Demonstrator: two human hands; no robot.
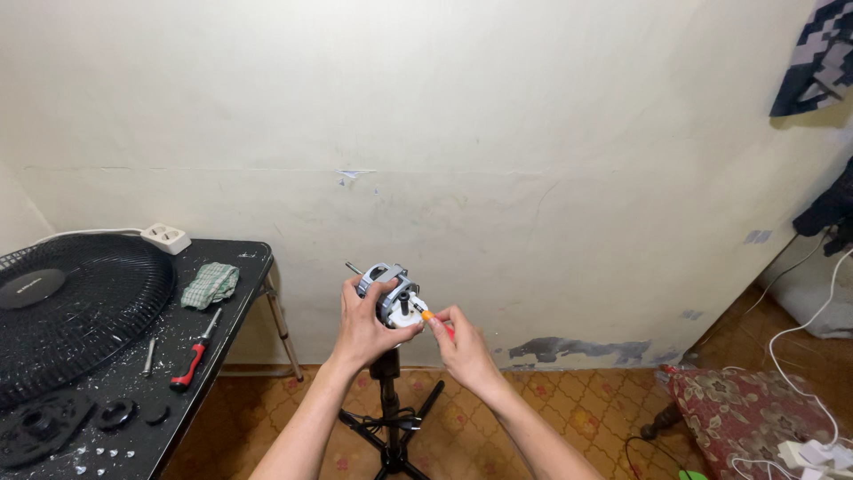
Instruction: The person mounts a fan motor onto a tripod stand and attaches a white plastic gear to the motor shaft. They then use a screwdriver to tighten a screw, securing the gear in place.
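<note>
**Hands at the fan motor on its stand**

Hands meet at chest height in front of the wall. The left hand [362, 322] wraps around a small grey fan motor [388, 293], holding it firmly, while the right hand [462, 348] pinches a little orange-handled screwdriver [432, 318] whose tip touches the motor's white front face. To do this well, the left grip should likely keep the motor from turning, and the tool should stay square to the screw so it does not slip. The motor sits atop a black stand [389, 418] on the patterned floor, between both hands. Well apart to the left, a black surface [233, 307] carries a fan grille [75, 302], a red-handled screwdriver [194, 356] and a green cloth [210, 284].
</note>
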